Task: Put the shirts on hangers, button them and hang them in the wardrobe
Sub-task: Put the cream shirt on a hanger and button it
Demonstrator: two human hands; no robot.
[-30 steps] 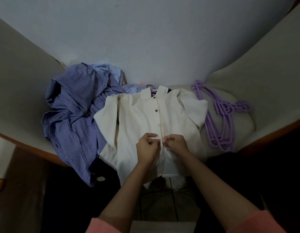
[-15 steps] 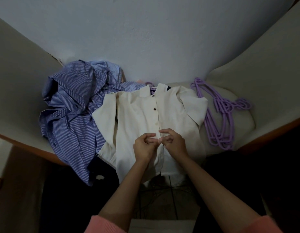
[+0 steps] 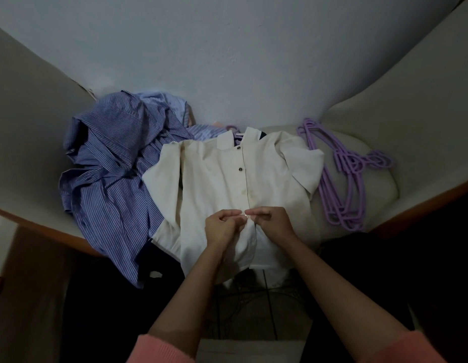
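A cream short-sleeved shirt (image 3: pixel 222 179) lies face up on a pale cushioned seat (image 3: pixel 369 197), with a purple hanger's hook (image 3: pixel 233 128) showing at its collar. The upper buttons on its placket look fastened. My left hand (image 3: pixel 222 226) and my right hand (image 3: pixel 272 222) meet at the placket low on the shirt, each pinching the cloth at a small button between them. A crumpled blue striped shirt (image 3: pixel 115 166) lies to the left of the cream one.
A bundle of purple hangers (image 3: pixel 343 174) lies on the seat to the right of the shirt. A pale wall rises behind. The seat's orange-brown edge (image 3: pixel 44 229) runs in front, with dark floor below.
Both hands stayed at the lower placket, working their fingers at one button. The view shifted slightly, and the hands sit a little higher on the shirt than a second ago.
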